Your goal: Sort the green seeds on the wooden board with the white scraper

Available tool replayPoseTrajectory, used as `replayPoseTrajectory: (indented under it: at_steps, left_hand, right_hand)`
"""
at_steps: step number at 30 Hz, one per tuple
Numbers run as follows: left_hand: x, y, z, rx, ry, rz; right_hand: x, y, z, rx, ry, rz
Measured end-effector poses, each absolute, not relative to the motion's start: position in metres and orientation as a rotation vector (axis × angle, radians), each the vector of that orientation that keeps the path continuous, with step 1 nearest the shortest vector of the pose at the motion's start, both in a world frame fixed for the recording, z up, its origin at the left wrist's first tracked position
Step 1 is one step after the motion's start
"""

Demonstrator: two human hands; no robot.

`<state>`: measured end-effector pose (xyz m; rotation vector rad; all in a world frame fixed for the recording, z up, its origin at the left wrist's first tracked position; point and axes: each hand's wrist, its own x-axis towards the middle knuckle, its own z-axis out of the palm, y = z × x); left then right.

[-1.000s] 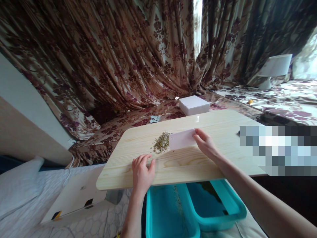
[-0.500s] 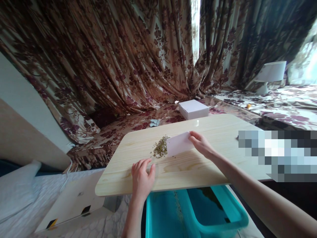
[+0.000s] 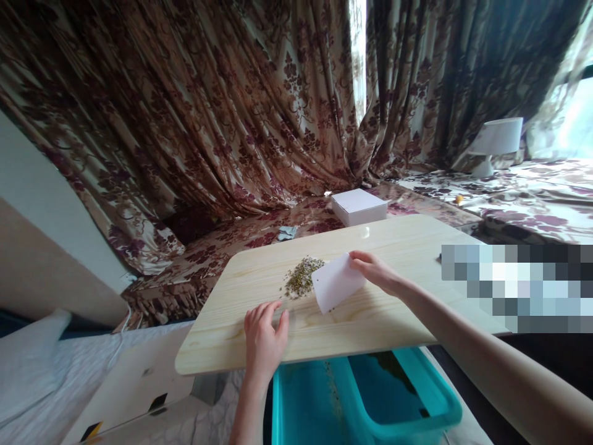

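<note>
At the far left, a flat carton (image 3: 125,383) is seen on the bed (image 3: 28,377), at eight o'clock from the pale wooden counter (image 3: 231,321). Next, the left hand (image 3: 265,334) is held low over the counter's near edge, nothing grasped, fingers loosely bent and thumb spread well away; whether the palm is rested on the wood cannot be told. A pile of small green-brown bits (image 3: 301,279) is spread at about one o'clock from it, with the nearest stray bits just beyond the fingertips. To the right of the pile, a white card (image 3: 338,283) is held tilted, its long axis run roughly from two o'clock down to eight, its free end turned toward the pile's right edge; whether the two are touching is not shown clearly. The card's far right corner is pinched between the thumb and fingers of the right hand (image 3: 376,272), from which the pile lies at nine o'clock. By its fingertips, the left hand is placed nearer to the pile; from the right, it is reached only across the card. Teal tubs (image 3: 428,377) are set below the counter, at six o'clock.
</note>
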<state>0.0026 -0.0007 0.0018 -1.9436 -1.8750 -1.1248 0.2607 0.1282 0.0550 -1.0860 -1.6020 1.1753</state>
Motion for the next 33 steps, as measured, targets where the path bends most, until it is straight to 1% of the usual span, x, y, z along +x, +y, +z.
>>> replayPoseTrajectory:
  at_steps: [8, 14, 17, 20, 25, 33]
  left_hand:
    - [0.002, -0.001, 0.001, -1.950, -1.881, -1.120]
    - [0.003, -0.001, 0.002, -1.945, -1.879, -1.130]
    - [0.003, 0.000, 0.002, -1.945, -1.883, -1.126]
    - [0.002, 0.000, 0.001, -1.941, -1.889, -1.124]
    - [0.002, 0.000, 0.001, -1.934, -1.891, -1.127]
    - [0.002, 0.000, 0.001, -1.941, -1.891, -1.126]
  right_hand:
    - [0.288, 0.108, 0.063, -1.128, -1.744, 1.381]
    - [0.314, 0.087, 0.073, -1.210, -1.823, 1.424]
    - [0.326, 0.081, 0.075, -1.248, -1.803, 1.390]
    - [0.329, 0.086, 0.075, -1.222, -1.655, 1.311]
    - [0.305, 0.107, 0.068, -1.093, -1.436, 1.180]
    - [0.275, 0.123, 0.053, -1.022, -1.378, 1.142]
